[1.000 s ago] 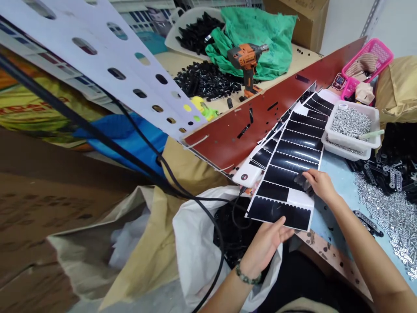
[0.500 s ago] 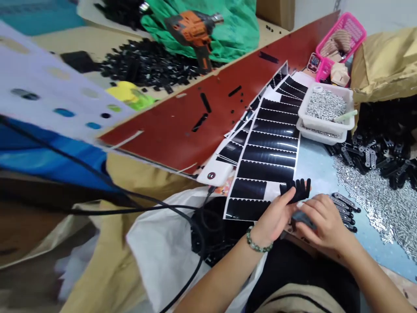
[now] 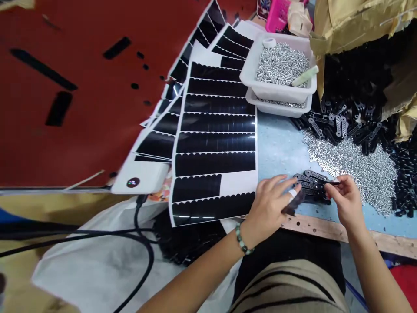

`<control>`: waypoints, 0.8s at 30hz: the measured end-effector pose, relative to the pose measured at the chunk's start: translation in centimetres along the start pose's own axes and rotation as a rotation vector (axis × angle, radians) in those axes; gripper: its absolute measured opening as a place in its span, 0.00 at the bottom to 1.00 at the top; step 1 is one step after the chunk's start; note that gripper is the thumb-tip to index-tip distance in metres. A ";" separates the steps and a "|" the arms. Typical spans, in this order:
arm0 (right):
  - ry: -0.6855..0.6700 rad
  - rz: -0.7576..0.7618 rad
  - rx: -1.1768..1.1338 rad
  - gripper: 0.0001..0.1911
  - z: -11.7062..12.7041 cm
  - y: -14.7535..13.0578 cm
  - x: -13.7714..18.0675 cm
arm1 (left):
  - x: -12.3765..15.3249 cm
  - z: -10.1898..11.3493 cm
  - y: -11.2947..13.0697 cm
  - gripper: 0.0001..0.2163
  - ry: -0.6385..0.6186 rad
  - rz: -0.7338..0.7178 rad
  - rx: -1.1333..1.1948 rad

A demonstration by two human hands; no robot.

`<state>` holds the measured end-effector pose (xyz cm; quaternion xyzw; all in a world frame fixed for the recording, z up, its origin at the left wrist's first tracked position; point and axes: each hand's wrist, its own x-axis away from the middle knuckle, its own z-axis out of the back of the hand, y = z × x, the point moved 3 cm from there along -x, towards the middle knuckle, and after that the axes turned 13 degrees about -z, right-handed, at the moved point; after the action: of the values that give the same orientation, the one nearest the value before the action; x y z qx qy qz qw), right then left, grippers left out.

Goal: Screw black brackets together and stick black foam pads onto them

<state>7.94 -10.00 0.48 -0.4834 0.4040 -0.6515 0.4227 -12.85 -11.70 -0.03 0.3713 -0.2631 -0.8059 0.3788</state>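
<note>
My left hand [image 3: 270, 202], with a beaded bracelet [image 3: 241, 240] on its wrist, reaches over the near table edge. Its fingers are stretched out at the left end of a small row of black perforated links [image 3: 311, 181]. A white band wraps one finger. Under the fingertips is a dark piece [image 3: 294, 204] that I cannot make out. At the row's right end, my right hand [image 3: 348, 198] pinches a thin black part [image 3: 332, 183] between thumb and finger. Left of the hands lies a white sheet of black scalloped stickers [image 3: 215, 161].
Stacked white tubs [image 3: 276, 89] hold small metal screws. A pile of loose screws [image 3: 368, 169] spreads to the right, near black links [image 3: 342, 124] and a brown paper bag [image 3: 358, 26]. A white power bank [image 3: 143, 179] with a cable sits left of the sheets, beside a red-brown board [image 3: 91, 143].
The view has swung right and closer to the table. My hands have moved apart, from together at the sheet's corner to the row of links. The black scalloped piece on my left fingers is no longer clearly visible.
</note>
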 end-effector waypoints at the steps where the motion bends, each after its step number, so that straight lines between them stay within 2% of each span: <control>1: -0.007 -0.068 -0.048 0.14 0.2 0.9 0.1 | 0.2 -0.4 0.2 0.21 -0.097 -0.058 -0.098; 3: -0.021 -0.134 -0.054 0.13 0.1 2.0 0.3 | 0.5 -1.2 0.6 0.22 -0.215 -0.121 -0.222; 5: 0.008 -0.108 0.037 0.13 -0.1 2.4 0.6 | 0.8 -1.6 1.0 0.20 -0.244 -0.145 -0.286; 9: 0.102 -0.007 0.219 0.14 -0.5 1.9 1.0 | 0.9 -2.1 1.7 0.19 -0.217 -0.141 -0.329; 13: 0.095 -0.011 0.294 0.14 -1.0 1.3 1.2 | 0.9 -2.1 1.8 0.19 -0.185 -0.151 -0.321; 20: 0.086 0.018 0.361 0.13 -1.3 1.2 1.0 | 1.0 -1.9 1.8 0.20 -0.206 -0.142 -0.316; 24: 0.081 0.090 0.477 0.13 -1.2 1.2 1.1 | 0.8 -2.1 1.9 0.20 -0.215 -0.120 -0.315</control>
<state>6.75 -11.25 -0.53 -0.3249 0.2764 -0.7278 0.5369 -10.72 -13.72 -0.17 0.2344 -0.1501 -0.8931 0.3534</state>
